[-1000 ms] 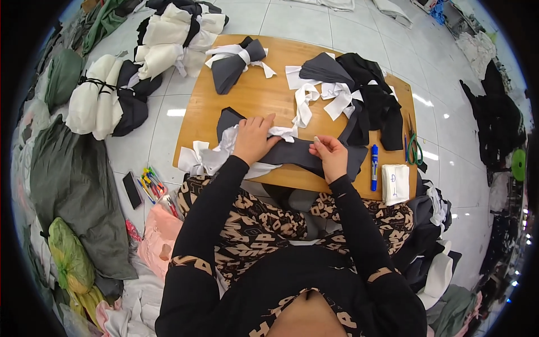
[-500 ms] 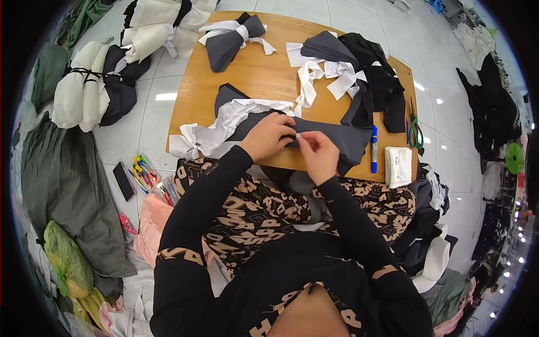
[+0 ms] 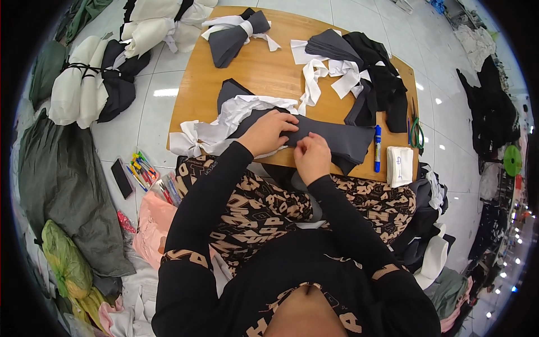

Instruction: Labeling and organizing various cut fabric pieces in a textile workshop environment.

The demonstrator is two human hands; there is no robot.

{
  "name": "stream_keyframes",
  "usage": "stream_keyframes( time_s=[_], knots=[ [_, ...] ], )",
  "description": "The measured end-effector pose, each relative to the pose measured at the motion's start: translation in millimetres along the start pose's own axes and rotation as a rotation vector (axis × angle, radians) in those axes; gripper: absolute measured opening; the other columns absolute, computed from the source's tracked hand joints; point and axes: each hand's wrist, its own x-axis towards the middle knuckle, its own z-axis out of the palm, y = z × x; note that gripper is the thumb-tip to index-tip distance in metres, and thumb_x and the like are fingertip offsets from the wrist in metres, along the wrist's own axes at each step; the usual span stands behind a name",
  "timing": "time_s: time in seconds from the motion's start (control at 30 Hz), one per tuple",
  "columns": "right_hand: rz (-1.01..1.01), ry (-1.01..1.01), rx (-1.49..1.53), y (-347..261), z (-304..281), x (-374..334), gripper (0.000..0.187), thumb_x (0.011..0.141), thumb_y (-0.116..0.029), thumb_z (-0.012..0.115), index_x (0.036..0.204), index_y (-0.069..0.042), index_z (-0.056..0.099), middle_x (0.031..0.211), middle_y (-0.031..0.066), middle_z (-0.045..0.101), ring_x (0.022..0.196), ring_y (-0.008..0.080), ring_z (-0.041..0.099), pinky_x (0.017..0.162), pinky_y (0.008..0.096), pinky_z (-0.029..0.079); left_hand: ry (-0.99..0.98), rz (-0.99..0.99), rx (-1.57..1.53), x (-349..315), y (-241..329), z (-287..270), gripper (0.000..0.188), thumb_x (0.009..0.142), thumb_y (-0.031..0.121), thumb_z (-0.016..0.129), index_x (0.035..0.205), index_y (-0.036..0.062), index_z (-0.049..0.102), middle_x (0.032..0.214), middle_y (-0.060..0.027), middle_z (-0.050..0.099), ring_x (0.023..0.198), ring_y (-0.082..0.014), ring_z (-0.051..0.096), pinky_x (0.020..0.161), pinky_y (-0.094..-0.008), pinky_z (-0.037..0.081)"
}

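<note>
Blue plastic marker (image 3: 377,149) and green-handled metal scissors (image 3: 416,123) near the right edge of the brown wooden worktop (image 3: 275,73), black rectangular phone (image 3: 122,178) just lying off to its left.

Bare hands (image 3: 273,133): two
Grey fabric stacks (image 3: 353,139): three
Wooden table (image 3: 269,67): one
Blue marker (image 3: 378,147): one
Green-handled scissors (image 3: 414,122): one pair

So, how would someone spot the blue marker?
Find the brown wooden table, near right corner. Between the long dark grey cloth stack and the rectangular white stack lies the cylindrical blue marker. It's blue with a pale band, unlike either stack.
</note>
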Motion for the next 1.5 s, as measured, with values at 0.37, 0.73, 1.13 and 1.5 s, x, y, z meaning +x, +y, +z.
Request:
stream_keyframes(
  time_s=[0.37, 0.73, 1.13, 1.5],
  knots=[
    [0.254, -0.115, 0.211, -9.5, -26.9, 26.7, 0.009, 0.078, -0.010, 0.067, 0.077, -0.002, 0.064, 0.070, 0.0140, 0.065, 0.065, 0.0297, 0.065, 0.063, 0.0364, 0.052, 0.048, -0.062, 0.045, -1.8, 9.5, 2.7, 0.031, 0.074, 0.010, 0.072, 0.105, 0.0079, 0.071, 0.113, -0.0047, 0.061, 0.103, -0.0256, 0.054, 0.094, -0.0349, 0.045],
    [0.103, -0.229, 0.107, -10.7, -20.2, 8.4, 0.007, 0.075, -0.007, 0.063, 0.070, -0.002, 0.061, 0.067, 0.0173, 0.062, 0.068, 0.0363, 0.063, 0.065, 0.0444, 0.051, 0.056, -0.071, 0.096, -1.2, 7.2, 4.7, 0.033, 0.072, 0.011, 0.072, 0.105, 0.0093, 0.072, 0.111, -0.0044, 0.060, 0.102, -0.0258, 0.054, 0.093, -0.0349, 0.045],
    [0.108, -0.190, 0.155, -6.8, -16.1, 3.8, 0.007, 0.075, -0.006, 0.065, 0.073, -0.002, 0.059, 0.068, 0.0173, 0.060, 0.066, 0.0368, 0.061, 0.062, 0.0444, 0.049, 0.046, -0.070, 0.079, -2.9, 11.0, 6.4, 0.033, 0.071, 0.010, 0.072, 0.103, 0.0078, 0.072, 0.108, -0.0036, 0.059, 0.102, -0.0250, 0.054, 0.093, -0.0342, 0.045],
    [0.100, -0.206, 0.158, -7.2, -20.8, 6.2, 0.008, 0.076, -0.006, 0.062, 0.070, -0.001, 0.060, 0.070, 0.0188, 0.061, 0.069, 0.0374, 0.062, 0.064, 0.0445, 0.050, 0.040, -0.089, 0.077, -2.1, 11.3, 2.9, 0.032, 0.072, 0.009, 0.072, 0.104, 0.0084, 0.072, 0.111, -0.0044, 0.059, 0.104, -0.0253, 0.054, 0.095, -0.0344, 0.044]
  ],
)
